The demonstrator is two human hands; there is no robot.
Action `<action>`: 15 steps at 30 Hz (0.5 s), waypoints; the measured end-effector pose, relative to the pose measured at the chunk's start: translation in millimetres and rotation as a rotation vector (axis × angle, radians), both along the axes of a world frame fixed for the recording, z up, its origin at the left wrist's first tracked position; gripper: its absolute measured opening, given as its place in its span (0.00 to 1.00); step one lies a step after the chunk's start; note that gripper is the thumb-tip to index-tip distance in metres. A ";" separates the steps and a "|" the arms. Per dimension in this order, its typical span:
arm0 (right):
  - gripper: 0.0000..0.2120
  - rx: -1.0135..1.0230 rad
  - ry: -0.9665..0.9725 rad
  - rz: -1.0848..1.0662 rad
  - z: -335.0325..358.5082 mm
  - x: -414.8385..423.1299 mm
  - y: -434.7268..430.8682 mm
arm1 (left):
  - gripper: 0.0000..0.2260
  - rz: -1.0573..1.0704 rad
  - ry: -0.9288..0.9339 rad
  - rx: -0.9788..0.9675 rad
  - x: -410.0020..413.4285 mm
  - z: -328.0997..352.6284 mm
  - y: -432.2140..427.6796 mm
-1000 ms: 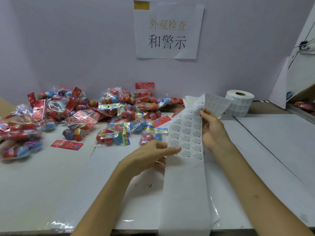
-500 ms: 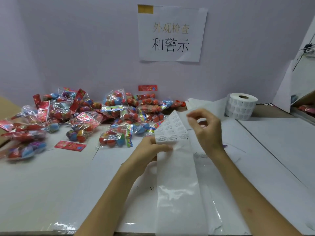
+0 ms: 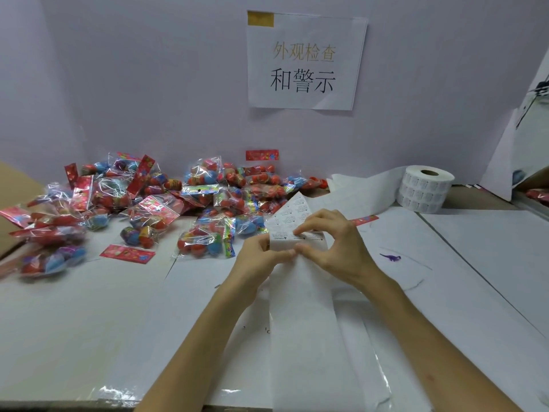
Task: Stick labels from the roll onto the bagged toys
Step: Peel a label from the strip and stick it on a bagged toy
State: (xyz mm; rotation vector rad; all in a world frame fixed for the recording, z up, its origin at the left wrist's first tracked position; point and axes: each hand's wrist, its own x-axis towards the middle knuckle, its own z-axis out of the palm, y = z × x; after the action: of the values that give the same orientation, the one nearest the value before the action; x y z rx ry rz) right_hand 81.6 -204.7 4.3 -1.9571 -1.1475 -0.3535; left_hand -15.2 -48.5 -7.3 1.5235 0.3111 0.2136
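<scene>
A long white label strip runs from the table's near edge up to my hands, then back toward the label roll at the far right. Small printed labels cover the part above my fingers. My left hand pinches the strip's left side at the lowest row of labels. My right hand pinches the strip from the right, thumb and fingertips at that same row. Many clear bagged toys with red and blue balls lie piled at the back left and centre.
White sheets cover the table. A loose red header card lies left of my hands, another red card right of them. A small purple mark sits on the sheet. A paper sign hangs on the back wall.
The strip, held up with several label rows facing me, has been lowered and folded back. Both hands have come together at the lowest label row.
</scene>
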 end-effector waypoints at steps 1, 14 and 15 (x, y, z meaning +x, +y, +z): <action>0.08 0.006 -0.002 0.000 -0.5 0.2 0.2 | 0.11 -0.001 -0.001 -0.001 0.8 -0.4 0.1; 0.02 0.071 0.035 0.025 -2.6 1.6 1.1 | 0.13 -0.004 -0.051 0.068 3.0 -5.3 0.6; 0.03 0.083 0.035 0.024 -2.7 2.4 0.8 | 0.14 -0.016 -0.050 0.076 2.5 -4.8 0.2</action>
State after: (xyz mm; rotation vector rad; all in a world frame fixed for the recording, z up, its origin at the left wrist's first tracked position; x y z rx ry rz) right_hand 83.9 -203.8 1.6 -1.8688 -1.1162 -0.3471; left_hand -12.7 -48.3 -12.0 1.5927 0.2533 0.2533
